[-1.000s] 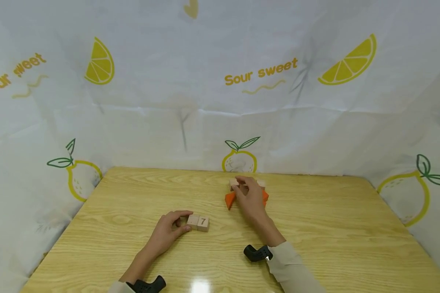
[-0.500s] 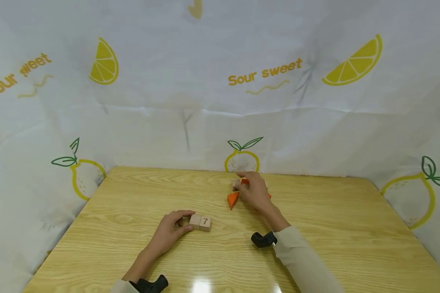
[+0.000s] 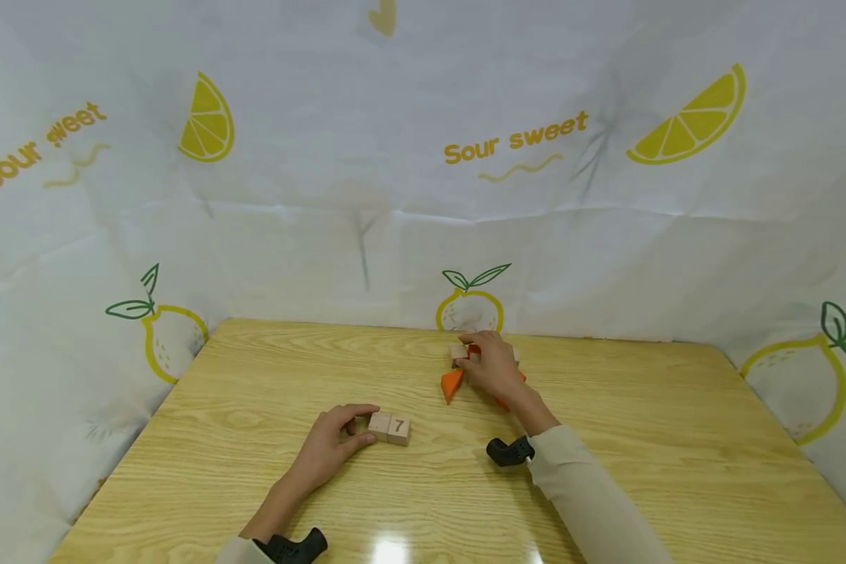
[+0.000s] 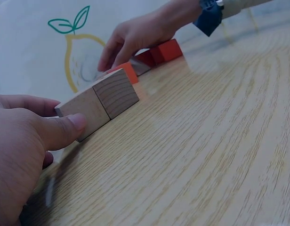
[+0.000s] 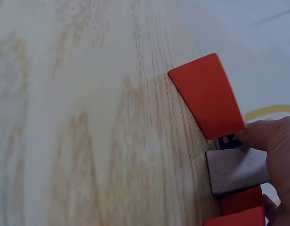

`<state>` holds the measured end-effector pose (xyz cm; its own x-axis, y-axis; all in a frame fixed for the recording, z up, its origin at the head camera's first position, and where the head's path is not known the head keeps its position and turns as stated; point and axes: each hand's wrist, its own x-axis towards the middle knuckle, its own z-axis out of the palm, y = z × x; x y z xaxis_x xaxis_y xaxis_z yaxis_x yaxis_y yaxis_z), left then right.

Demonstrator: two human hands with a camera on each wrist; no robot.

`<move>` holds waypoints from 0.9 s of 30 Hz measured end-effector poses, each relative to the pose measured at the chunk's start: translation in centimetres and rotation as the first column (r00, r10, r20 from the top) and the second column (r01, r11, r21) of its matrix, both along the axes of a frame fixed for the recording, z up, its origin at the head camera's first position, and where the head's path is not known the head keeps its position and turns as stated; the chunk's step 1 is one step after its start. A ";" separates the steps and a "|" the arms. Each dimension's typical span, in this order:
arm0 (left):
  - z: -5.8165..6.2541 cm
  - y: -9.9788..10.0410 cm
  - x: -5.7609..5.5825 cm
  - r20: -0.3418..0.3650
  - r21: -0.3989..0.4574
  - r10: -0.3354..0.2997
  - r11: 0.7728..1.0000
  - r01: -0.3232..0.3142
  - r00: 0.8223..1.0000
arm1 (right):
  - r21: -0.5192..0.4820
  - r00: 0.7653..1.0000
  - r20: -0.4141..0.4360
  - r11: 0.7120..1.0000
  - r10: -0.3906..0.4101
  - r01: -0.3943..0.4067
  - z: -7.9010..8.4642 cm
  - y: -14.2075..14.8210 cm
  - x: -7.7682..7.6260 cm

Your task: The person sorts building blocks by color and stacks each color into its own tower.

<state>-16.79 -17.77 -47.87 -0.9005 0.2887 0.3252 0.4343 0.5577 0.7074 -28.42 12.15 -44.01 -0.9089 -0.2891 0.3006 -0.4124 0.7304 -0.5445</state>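
Observation:
My left hand [image 3: 327, 446] pinches a plain wooden block [image 4: 84, 110] between thumb and fingers on the table. Against that block's right side stands a second wooden block [image 3: 398, 430] with a 7 on top; in the left wrist view its grained side shows. My right hand [image 3: 493, 366] bends over a cluster of blocks farther back. Its thumb is close to an orange angled block [image 5: 208, 96] and a dark-printed block [image 5: 227, 141]. A wooden block [image 5: 237, 169] lies under the palm. I cannot tell which piece the right fingers hold.
More red-orange blocks [image 5: 239, 214] are beside the right hand, partly covered by it. A wooden block [image 3: 458, 354] sits at the cluster's left end. Behind the wood-grain table [image 3: 289, 368] hangs a white lemon-print sheet [image 3: 310, 258].
The right hand has shifted slightly right and away from the cluster's left wooden block, and a red piece now shows between its fingers. The left hand stays on its block. The head view shifts slightly.

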 end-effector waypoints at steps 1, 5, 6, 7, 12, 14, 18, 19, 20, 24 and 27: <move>0.0 0.0 0.0 -0.001 0.000 0.001 1.000 -0.001 1.000 | 0.007 1.000 0.011 1.000 0.000 0.000 0.0 0.0 -0.1; -0.2 0.0 0.0 0.005 -0.004 0.007 1.000 -0.007 1.000 | 0.034 0.999 0.043 0.999 -0.003 0.001 -0.1 0.0 -0.2; -0.2 0.0 0.0 0.007 -0.006 0.008 1.000 -0.007 1.000 | 0.039 0.999 0.048 0.999 -0.003 0.001 -0.1 0.0 -0.3; -0.2 -0.1 0.0 0.008 -0.009 0.008 1.000 -0.008 1.000 | 0.050 0.999 0.049 0.999 -0.001 -0.001 -0.2 0.0 -0.4; -0.1 -0.1 -0.1 0.018 -0.009 0.010 1.000 -0.010 1.000 | 0.086 0.998 0.069 0.996 0.004 -0.010 -0.3 0.0 -0.6; -0.1 -0.1 -0.1 0.018 -0.008 0.009 1.000 -0.008 1.000 | 0.084 0.997 0.074 0.996 0.007 -0.013 -0.3 0.0 -0.6; -0.1 0.0 -0.1 0.015 -0.008 0.004 1.000 -0.004 1.000 | 0.043 0.997 0.080 0.999 0.013 -0.016 -0.1 0.0 -0.5; -0.1 0.0 -0.1 0.014 -0.008 0.004 1.000 -0.004 1.000 | 0.020 0.996 0.086 1.000 0.015 -0.017 0.0 0.1 -0.5; -0.1 0.0 -0.1 0.014 -0.007 0.005 1.000 -0.005 1.000 | -0.002 0.996 0.090 1.000 0.019 -0.019 0.0 0.1 -0.5; -0.1 0.0 -0.1 0.008 -0.010 0.011 1.000 -0.011 1.000 | -0.098 0.992 0.120 0.995 0.043 -0.031 0.1 0.2 -0.4; -0.1 0.0 -0.1 -0.001 -0.012 0.016 1.000 -0.016 1.000 | -0.155 0.992 0.110 0.987 0.059 -0.042 0.2 0.1 -0.2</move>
<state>-16.90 -17.78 -47.95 -0.9048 0.2778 0.3227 0.4257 0.5731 0.7003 -28.66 12.20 -43.80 -0.9250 -0.2943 0.2404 -0.3758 0.6151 -0.6931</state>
